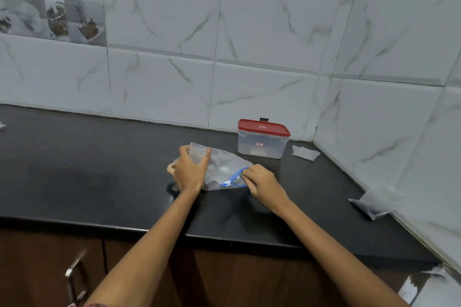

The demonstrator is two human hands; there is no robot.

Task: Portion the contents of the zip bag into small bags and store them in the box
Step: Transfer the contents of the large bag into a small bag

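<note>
A clear zip bag (224,172) with a blue zipper lies on the black counter (99,169). My left hand (190,171) holds a small clear bag (198,153) upright against the zip bag's far end. My right hand (264,185) pinches the blue zipper edge at the bag's near right end. Behind them stands a clear plastic box (262,141) with its red lid (263,127) on, near the wall corner.
A small clear bag (305,152) lies flat to the right of the box. Another bag (371,203) rests against the right wall. Tiled walls close the back and right. Cabinet doors with a metal handle (73,274) sit below the counter's front edge.
</note>
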